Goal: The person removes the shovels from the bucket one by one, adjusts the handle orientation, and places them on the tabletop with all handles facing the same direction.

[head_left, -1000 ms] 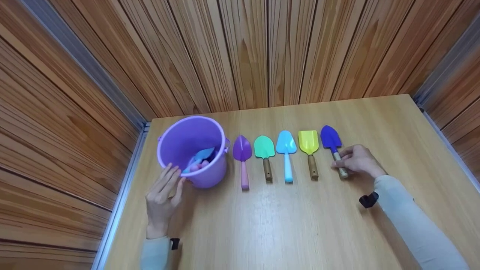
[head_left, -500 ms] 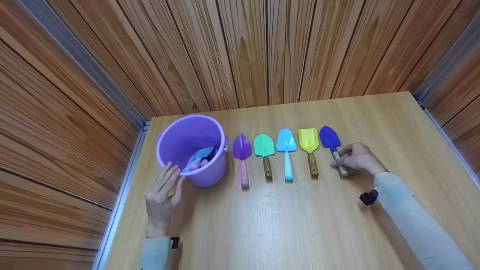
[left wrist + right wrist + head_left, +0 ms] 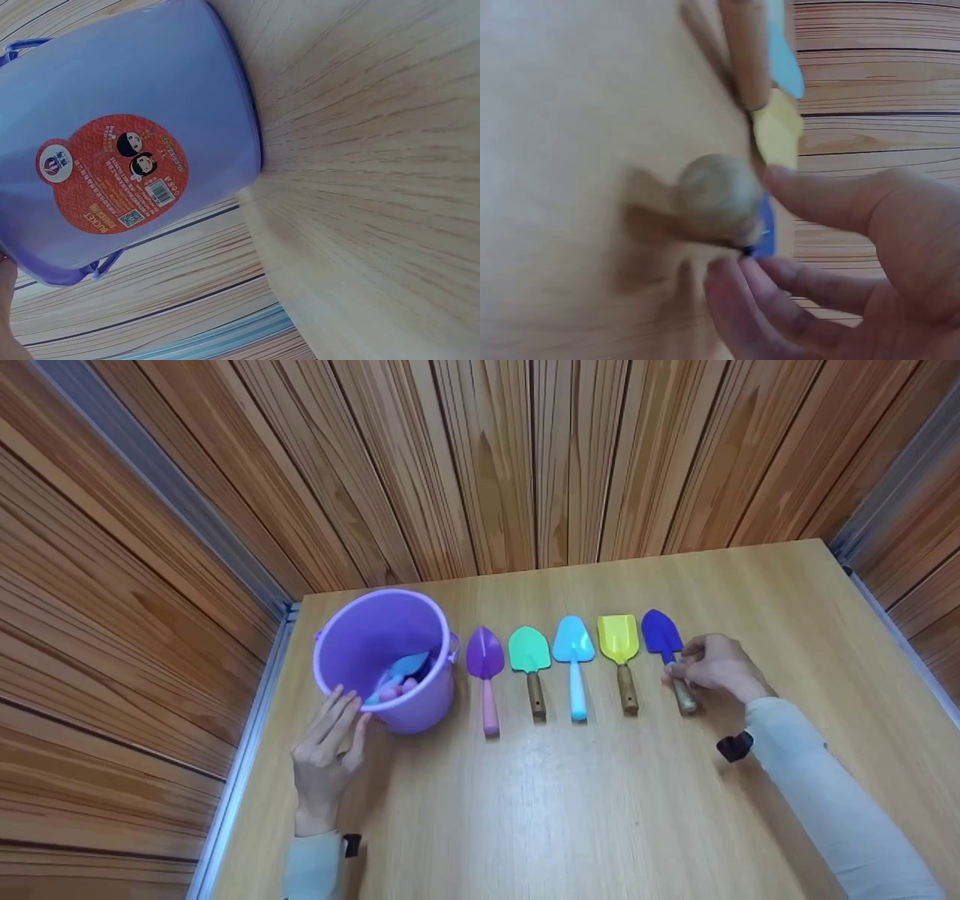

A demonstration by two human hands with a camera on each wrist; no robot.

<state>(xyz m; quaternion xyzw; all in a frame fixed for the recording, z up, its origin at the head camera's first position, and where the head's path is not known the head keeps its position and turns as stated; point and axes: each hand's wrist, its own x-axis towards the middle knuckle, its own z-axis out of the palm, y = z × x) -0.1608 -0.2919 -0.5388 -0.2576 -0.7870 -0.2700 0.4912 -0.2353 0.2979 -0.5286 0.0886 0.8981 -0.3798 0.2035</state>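
Observation:
At the left of the head view my left hand [image 3: 324, 761] holds the near rim of a purple bucket [image 3: 412, 720], fingers over the rim and thumb outside. The left wrist view shows the bucket's red label [image 3: 120, 174]. At the right end of a row of trowels, my right hand [image 3: 718, 666] is at a dark blue trowel [image 3: 661, 631] with a wooden handle [image 3: 716, 196]. Thumb and fingers stand apart on either side of that handle in the right wrist view. Left of it lie yellow [image 3: 619, 639], light blue [image 3: 574, 639], green [image 3: 529, 649] and purple trowels [image 3: 485, 652].
Inside the bucket lie a light blue piece [image 3: 409, 664] and pink pieces [image 3: 390, 692]. The wooden table [image 3: 562, 817] is bordered by wood-plank walls [image 3: 495, 472] at the back and sides, with metal strips in the corners.
My right hand has shifted slightly up along the blue trowel's handle, its fingers now nearer the blade and looser. My left hand and the bucket stay put.

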